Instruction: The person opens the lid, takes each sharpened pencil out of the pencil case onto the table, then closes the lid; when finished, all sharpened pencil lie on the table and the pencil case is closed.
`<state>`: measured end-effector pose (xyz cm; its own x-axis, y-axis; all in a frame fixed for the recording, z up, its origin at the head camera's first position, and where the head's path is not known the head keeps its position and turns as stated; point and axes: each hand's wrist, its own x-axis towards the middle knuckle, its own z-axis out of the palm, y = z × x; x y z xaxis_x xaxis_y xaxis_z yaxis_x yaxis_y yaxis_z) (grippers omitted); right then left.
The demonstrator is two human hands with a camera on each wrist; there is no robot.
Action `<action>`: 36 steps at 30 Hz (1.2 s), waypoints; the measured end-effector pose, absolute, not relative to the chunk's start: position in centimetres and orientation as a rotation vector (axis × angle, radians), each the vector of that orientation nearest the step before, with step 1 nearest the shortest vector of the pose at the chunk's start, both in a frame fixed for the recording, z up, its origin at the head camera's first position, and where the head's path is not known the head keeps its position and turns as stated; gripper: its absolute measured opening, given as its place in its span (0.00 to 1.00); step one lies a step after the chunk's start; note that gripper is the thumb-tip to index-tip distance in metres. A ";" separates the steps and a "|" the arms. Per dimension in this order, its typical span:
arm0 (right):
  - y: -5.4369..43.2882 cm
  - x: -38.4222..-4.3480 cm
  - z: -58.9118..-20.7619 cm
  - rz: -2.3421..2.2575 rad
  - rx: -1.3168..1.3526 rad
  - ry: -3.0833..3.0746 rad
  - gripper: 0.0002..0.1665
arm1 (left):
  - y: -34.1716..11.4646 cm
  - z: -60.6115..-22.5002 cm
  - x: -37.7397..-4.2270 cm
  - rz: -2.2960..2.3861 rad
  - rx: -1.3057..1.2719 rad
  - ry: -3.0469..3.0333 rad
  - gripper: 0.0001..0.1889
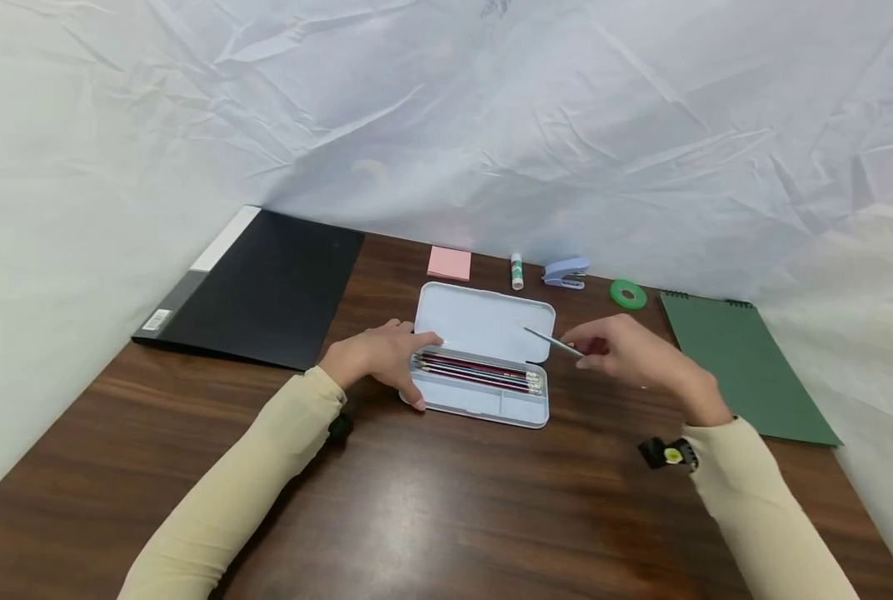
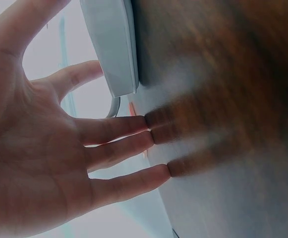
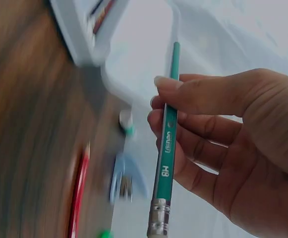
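Note:
A white pencil case lies open on the table in the head view, its lid folded back. Several dark striped pencils with white ends lie in its long compartment. My left hand touches the case's left end, thumb and index finger spread; in the left wrist view its other fingers reach straight to the tabletop. Right of the lid, my right hand pinches a green HB pencil between thumb and fingers, clear of the case. A red pencil lies on the table in the right wrist view.
Behind the case are pink sticky notes, a glue stick, a blue stapler and a green tape roll. A black folder lies left, a green spiral notebook right. White sheeting encloses the table.

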<state>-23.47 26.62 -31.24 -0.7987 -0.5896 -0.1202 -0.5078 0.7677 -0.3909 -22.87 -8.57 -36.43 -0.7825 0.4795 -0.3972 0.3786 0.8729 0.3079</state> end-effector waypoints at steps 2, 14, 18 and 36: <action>28.2 -23.6 -31.1 -0.542 -0.794 2.745 0.18 | -8.6 -36.4 -22.8 0.288 0.623 2.573 0.53; 34.1 -24.9 -35.5 -0.551 -0.588 2.751 0.13 | -8.7 -36.8 -22.6 0.302 0.599 2.561 0.53; 35.1 -25.1 -37.0 -0.520 -0.570 2.786 0.10 | -8.6 -36.8 -22.6 0.307 0.595 2.554 0.53; 36.2 -25.4 -37.7 -0.445 -0.558 2.938 0.12 | -8.6 -36.4 -23.0 0.302 0.602 2.549 0.54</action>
<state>-25.38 36.17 -37.73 -0.9251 -0.3749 -0.0598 -0.3403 0.8888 -0.3070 -23.04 -8.61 -36.41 -0.7774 0.4694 -0.4187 0.3584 0.8776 0.3184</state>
